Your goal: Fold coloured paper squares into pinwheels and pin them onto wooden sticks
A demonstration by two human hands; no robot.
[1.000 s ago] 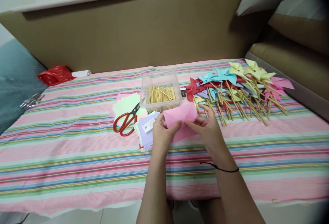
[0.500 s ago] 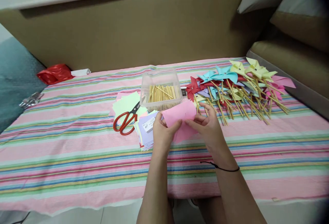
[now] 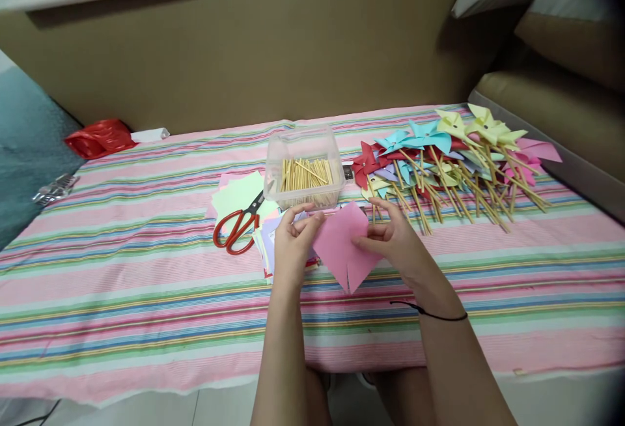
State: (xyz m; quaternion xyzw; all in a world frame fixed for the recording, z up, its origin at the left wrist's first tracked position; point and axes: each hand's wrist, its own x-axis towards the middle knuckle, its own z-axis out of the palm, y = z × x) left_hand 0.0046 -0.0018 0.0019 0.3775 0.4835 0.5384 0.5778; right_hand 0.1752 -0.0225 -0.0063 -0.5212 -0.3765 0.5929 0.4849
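A pink paper square (image 3: 344, 243), turned corner-down with a slit at its lower corner, is held up between both hands. My left hand (image 3: 293, 247) pinches its left corner between thumb and fingers. On the other side my right hand (image 3: 393, 240) grips the right part, thumb on the front face and fingers behind. Under and beside my left hand lies a stack of coloured paper sheets (image 3: 266, 250), partly hidden. Red-handled scissors (image 3: 237, 230) rest on light green paper (image 3: 234, 199) to the left.
A clear plastic box (image 3: 303, 146) of short wooden sticks (image 3: 305, 175) stands behind my hands. Many-coloured paper pinwheels (image 3: 439, 146) on sticks are piled at the right. A red plastic bag (image 3: 100, 139) and a clear packet (image 3: 56, 189) lie far left on the striped cloth (image 3: 161, 322).
The pink paper was curled over at the top and is now opened flat, its slit lower corner showing. My left hand has moved left to the paper's corner.
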